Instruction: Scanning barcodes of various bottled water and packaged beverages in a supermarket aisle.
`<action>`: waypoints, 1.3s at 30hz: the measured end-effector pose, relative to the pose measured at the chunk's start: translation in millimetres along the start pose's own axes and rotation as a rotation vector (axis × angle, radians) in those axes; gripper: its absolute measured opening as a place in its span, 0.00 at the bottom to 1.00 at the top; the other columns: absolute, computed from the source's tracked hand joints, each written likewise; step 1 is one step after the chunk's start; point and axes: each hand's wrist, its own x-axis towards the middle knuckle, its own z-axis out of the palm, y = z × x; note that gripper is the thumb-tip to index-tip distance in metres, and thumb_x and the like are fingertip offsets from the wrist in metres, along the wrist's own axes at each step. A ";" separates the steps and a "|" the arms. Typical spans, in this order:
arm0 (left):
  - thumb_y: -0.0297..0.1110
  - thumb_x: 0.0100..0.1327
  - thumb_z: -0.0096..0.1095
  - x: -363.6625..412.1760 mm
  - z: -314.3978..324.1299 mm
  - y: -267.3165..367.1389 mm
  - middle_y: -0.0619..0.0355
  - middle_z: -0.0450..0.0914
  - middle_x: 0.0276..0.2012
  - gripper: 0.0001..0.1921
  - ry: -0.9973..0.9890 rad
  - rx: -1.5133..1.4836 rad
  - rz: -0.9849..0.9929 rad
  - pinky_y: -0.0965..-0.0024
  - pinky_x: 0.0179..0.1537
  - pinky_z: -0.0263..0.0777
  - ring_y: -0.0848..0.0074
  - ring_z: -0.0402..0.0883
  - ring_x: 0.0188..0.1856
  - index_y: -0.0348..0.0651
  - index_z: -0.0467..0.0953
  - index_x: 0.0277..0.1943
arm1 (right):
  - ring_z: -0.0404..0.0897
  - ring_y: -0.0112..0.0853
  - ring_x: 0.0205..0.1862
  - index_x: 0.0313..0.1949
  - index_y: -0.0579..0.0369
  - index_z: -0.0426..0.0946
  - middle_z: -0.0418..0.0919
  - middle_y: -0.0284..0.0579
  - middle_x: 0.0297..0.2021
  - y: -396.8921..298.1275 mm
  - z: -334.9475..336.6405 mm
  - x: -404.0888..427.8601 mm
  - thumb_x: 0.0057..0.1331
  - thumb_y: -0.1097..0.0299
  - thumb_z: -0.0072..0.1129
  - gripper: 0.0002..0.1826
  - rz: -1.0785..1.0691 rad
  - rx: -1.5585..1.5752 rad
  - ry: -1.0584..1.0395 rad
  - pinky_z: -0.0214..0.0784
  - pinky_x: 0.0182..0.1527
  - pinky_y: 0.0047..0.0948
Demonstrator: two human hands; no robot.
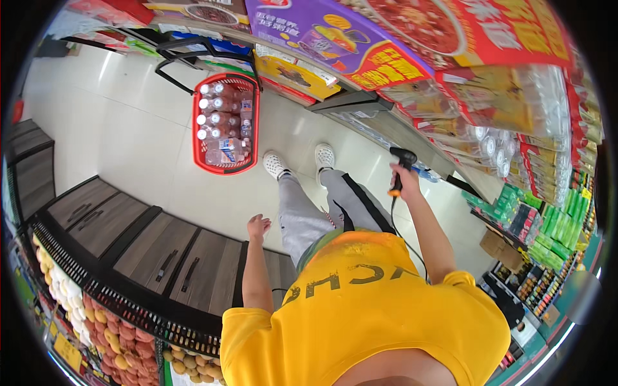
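My right hand (405,182) grips the handle of a black barcode scanner (404,157) with an orange end, held out beside the shelf. A thin black cable (414,251) runs from its lower end back past my hip. My left hand (259,227) hangs at my side, holding nothing, its fingers loosely bent and apart. Ahead of my feet to the left, a red shopping basket (196,159) stands on the floor, its black handle (176,75) tipped outward. In the basket are several clear plastic bottles (219,118) with white caps, one lying on its side at the near end.
Shelves (381,108) on the right carry large printed packages (309,31) and bagged food (512,96). Wood-front cabinets (145,241) line the left, beneath black-edged produce bins (120,333). Green packs (560,231) are stacked far right. Part of another person (502,299) shows at lower right.
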 end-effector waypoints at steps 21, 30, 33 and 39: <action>0.37 0.66 0.53 -186.1 9.1 -98.3 0.51 0.81 0.37 0.17 0.187 -0.075 0.003 0.70 0.36 0.79 0.72 0.82 0.34 0.36 0.71 0.52 | 0.74 0.25 0.27 0.38 0.49 0.72 0.74 0.34 0.30 3.8 134.2 246.9 0.64 0.65 0.54 0.06 -0.110 0.321 -0.033 0.69 0.30 0.23; 0.36 0.65 0.51 -160.6 29.8 -31.0 0.52 0.81 0.35 0.17 0.068 0.068 0.222 0.72 0.36 0.76 0.72 0.81 0.33 0.36 0.70 0.53 | 0.69 0.41 0.60 0.62 0.59 0.61 0.68 0.55 0.60 19.9 56.0 220.1 0.52 0.43 0.64 0.45 -0.343 -0.368 0.044 0.63 0.58 0.36; 0.35 0.67 0.53 -142.5 53.1 15.8 0.53 0.80 0.33 0.16 0.016 0.117 0.355 0.75 0.32 0.75 0.74 0.81 0.32 0.32 0.71 0.52 | 0.78 0.45 0.51 0.57 0.64 0.65 0.76 0.60 0.49 7.1 20.7 144.7 0.44 0.49 0.71 0.45 -0.315 -0.738 0.083 0.70 0.52 0.37; 0.35 0.67 0.53 -120.0 132.5 88.1 0.49 0.80 0.37 0.18 -0.215 0.172 0.495 0.71 0.40 0.77 0.70 0.82 0.36 0.30 0.69 0.53 | 0.82 0.48 0.35 0.35 0.66 0.73 0.80 0.58 0.30 -6.7 13.6 32.8 0.37 0.57 0.70 0.29 -0.506 -1.091 0.070 0.74 0.40 0.40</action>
